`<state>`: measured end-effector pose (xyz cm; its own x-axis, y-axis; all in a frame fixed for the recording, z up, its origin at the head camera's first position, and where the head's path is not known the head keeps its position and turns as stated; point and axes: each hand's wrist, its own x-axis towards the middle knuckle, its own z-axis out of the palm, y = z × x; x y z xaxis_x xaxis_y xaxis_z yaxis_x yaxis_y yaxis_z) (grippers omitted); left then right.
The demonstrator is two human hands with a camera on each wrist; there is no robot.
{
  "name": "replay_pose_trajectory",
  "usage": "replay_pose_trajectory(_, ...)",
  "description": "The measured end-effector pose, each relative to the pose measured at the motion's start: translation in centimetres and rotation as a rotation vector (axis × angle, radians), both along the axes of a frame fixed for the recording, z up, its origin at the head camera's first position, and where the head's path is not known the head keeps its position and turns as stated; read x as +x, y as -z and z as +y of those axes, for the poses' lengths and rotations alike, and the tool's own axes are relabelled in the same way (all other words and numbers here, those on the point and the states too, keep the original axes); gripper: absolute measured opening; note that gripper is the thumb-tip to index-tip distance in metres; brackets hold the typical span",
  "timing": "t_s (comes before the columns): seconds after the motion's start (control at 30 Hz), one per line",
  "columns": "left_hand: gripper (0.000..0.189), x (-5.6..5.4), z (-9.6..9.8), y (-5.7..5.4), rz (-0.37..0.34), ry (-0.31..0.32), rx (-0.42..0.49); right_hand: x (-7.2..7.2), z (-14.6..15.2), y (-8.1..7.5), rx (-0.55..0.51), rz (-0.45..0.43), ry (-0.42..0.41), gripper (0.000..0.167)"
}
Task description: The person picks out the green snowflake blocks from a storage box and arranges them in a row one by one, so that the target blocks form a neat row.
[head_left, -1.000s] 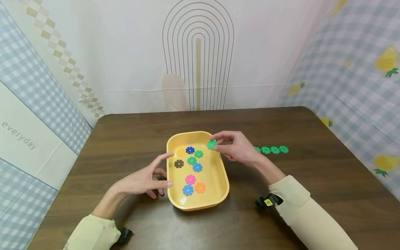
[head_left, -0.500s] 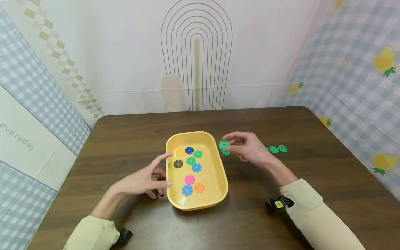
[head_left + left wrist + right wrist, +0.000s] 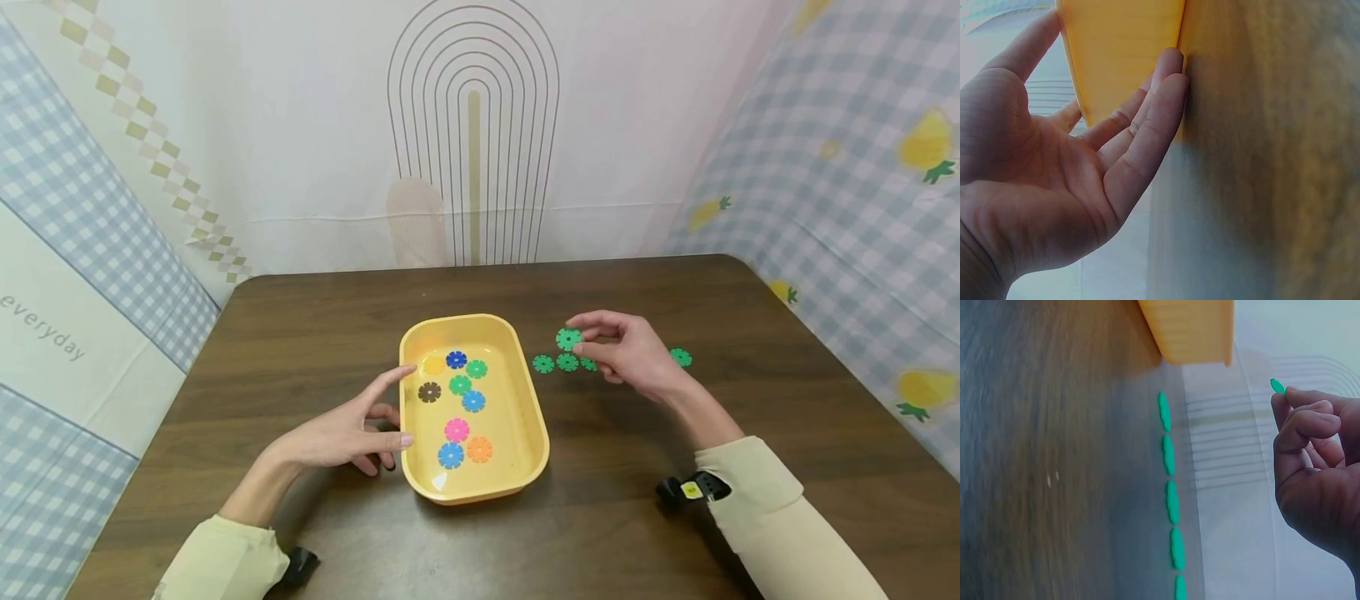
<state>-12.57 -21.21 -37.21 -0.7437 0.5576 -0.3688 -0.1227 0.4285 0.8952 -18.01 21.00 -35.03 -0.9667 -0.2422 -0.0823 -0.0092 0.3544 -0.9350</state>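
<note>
My right hand (image 3: pixel 630 352) pinches a green snowflake disc (image 3: pixel 567 338) between thumb and fingertips, raised above the table. In the right wrist view that disc (image 3: pixel 1277 385) shows edge-on at the fingertips. Below it, a row of green snowflake discs (image 3: pixel 543 363) lies flat on the table, partly hidden by the hand. My left hand (image 3: pixel 337 435) rests at the left side of a yellow tray (image 3: pixel 517 433), index finger and thumb on its rim. From the left wrist, the other fingers (image 3: pixel 1147 137) extend against the tray's outer wall.
Inside the tray lie loose snowflake discs: a pink disc (image 3: pixel 457 430), an orange disc (image 3: pixel 479 450), a brown disc (image 3: pixel 430 392), and several in blue, green and yellow. The dark wooden table (image 3: pixel 330 333) ends at a printed cloth backdrop (image 3: pixel 322 142).
My right hand has carried the green disc out from over the tray's right rim, rightward to above the row. The left hand and tray have stayed in place.
</note>
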Motion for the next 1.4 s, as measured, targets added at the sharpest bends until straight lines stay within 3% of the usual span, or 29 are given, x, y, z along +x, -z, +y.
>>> replay_pose_trajectory(0.5,0.094,-0.1,0.0,-0.1,0.006,-0.008,-0.027,-0.1,5.1,-0.1,-0.125,0.037,0.105,0.034)
replay_pose_trajectory(0.97,0.096,0.1,0.1,-0.1,0.004,-0.015,-0.023,-0.2,7.6,0.1,-0.068,0.029,0.181,0.037)
replay_pose_trajectory(1.23,0.097,0.1,0.1,0.0,0.010,-0.012,-0.019,-0.3,9.2,0.0,-0.135,0.031,0.227,0.033)
replay_pose_trajectory(1.4,0.096,0.0,0.2,0.0,0.006,-0.013,-0.021,-0.2,10.5,0.1,-0.106,0.029,0.258,0.032)
